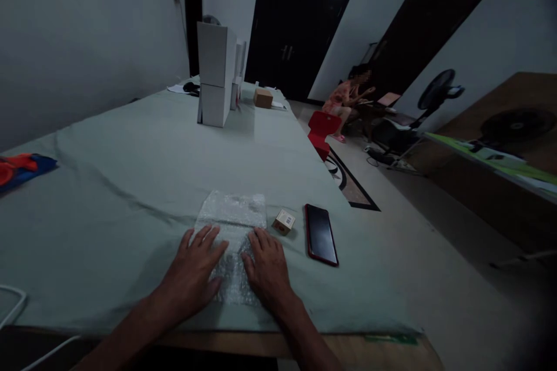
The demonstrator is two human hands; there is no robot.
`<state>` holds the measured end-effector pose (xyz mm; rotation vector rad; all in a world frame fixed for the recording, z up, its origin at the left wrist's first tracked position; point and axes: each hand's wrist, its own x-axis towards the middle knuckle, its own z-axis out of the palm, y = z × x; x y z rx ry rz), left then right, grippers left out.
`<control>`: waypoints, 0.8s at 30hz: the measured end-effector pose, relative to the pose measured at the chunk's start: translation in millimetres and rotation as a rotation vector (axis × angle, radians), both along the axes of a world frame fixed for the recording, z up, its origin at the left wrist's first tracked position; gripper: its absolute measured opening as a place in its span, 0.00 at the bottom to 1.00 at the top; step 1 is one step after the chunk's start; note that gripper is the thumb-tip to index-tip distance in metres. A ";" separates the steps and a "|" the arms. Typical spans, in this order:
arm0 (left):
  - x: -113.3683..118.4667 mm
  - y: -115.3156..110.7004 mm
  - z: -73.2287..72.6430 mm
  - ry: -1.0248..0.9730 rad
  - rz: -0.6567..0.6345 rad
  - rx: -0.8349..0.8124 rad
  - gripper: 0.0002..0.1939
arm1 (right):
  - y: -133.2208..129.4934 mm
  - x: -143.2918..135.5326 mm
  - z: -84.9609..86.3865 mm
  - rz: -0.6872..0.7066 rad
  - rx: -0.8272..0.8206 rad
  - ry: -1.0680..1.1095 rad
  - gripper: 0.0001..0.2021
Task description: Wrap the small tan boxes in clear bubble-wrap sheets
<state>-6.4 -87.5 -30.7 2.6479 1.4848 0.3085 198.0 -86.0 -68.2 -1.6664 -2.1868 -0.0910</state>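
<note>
gripping nothing, left hand (195,271) and right hand (268,266) lie spread on the bubble wrap (234,237); light, even pressure seems best.

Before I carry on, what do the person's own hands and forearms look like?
The left hand and right hand are bare, with no glove, ring or watch visible. The left forearm and right forearm show no sleeve within view, nor any cables or clear markings.
</note>
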 end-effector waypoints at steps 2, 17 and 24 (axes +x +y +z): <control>11.2 -3.4 1.8 -0.032 -0.062 -0.017 0.29 | -0.1 -0.1 0.9 0.000 -0.009 0.002 0.20; 34.0 -6.1 -19.3 -0.111 -0.145 -0.173 0.32 | 0.3 17.6 16.3 0.097 0.046 0.170 0.17; 32.7 -5.6 -18.2 -0.124 -0.159 -0.203 0.34 | 27.4 70.1 34.9 -0.231 0.157 0.100 0.24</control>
